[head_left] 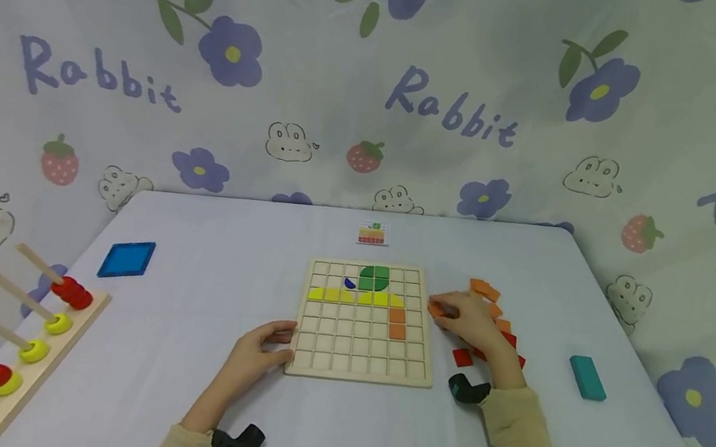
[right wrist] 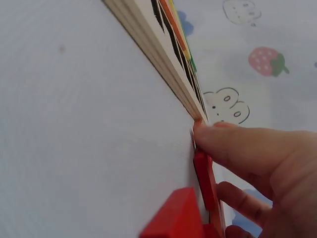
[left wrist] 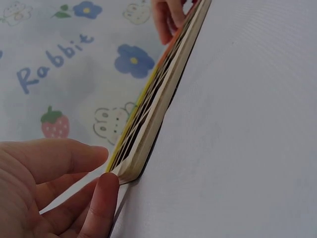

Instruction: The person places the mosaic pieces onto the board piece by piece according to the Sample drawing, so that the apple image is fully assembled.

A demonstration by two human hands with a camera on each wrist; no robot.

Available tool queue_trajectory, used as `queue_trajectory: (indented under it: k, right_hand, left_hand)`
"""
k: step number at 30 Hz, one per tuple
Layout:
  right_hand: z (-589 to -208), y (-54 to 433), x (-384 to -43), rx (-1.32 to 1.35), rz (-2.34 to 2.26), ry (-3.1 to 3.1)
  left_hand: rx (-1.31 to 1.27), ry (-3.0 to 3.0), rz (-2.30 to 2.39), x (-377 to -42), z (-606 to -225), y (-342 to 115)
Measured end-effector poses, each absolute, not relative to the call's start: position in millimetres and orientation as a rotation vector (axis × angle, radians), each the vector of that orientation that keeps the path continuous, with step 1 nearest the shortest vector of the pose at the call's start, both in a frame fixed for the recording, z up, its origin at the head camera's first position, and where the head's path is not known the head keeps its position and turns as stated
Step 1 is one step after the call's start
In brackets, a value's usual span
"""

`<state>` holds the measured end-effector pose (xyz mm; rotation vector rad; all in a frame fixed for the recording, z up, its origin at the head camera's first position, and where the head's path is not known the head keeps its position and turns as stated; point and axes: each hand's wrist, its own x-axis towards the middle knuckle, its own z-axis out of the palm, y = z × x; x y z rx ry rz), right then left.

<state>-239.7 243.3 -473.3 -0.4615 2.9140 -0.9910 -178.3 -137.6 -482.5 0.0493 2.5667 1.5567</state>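
Note:
A wooden grid board [head_left: 330, 356] lies flat on the table. Set in it are green leaf-shaped pieces [head_left: 373, 278], a small blue half-round piece [head_left: 350, 283], a row of yellow pieces [head_left: 333, 294] and two orange squares [head_left: 397, 323]. My left hand [head_left: 257, 348] touches the board's left edge near the front corner, thumb and fingertips spread along the edge. Just beyond the right edge, my right hand [head_left: 472, 324] pinches an orange tile [head_left: 436, 308] between thumb and fingers; the fingers partly hide it. Beneath and around that hand lie loose orange [head_left: 484, 288] and red tiles [head_left: 462, 358].
A small picture card [head_left: 373, 234] lies behind the board. On the left are a blue tray [head_left: 126, 259] and a wooden peg stand [head_left: 41, 377] with red and yellow rings. A teal block [head_left: 588, 378] sits at far right. Patterned cloth [head_left: 322, 93] hangs behind the table.

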Motion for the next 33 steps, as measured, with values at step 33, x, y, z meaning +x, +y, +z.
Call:
queue_trajectory:
  k: [33]
  right_hand:
    - [-465, 158, -241, -0.542, -1.221, 2.773]
  left_hand:
    - [0.063, 2.579, 1.568, -176, -481, -134]
